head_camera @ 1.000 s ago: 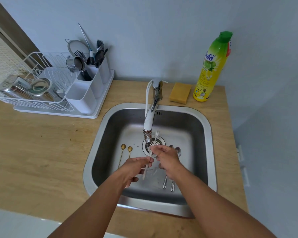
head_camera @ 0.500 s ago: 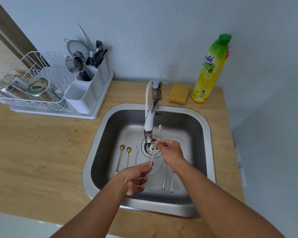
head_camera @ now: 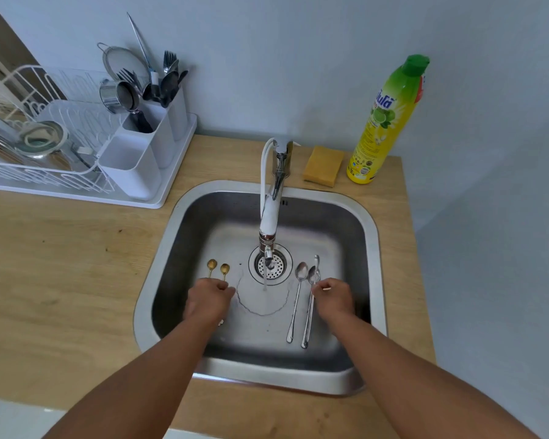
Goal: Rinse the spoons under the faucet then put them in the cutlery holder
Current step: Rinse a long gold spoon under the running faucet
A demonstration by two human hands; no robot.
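Left hand [head_camera: 210,301] curls over two gold spoons [head_camera: 217,268], hiding their handles; grasp unconfirmed. Right hand [head_camera: 332,299] pinches a white spoon [head_camera: 316,264] beside two steel spoons [head_camera: 300,299] near the sink's [head_camera: 374,248] right wall. Bottle [head_camera: 387,122] label illegible.

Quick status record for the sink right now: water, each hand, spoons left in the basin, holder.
faucet: running, thin stream over the drain
left hand: over two gold spoons, fingers curled at their handles
right hand: pinching a slim silver spoon
silver spoons: two lying on the sink floor, right of drain
cutlery holder: left counter; front compartment looks empty
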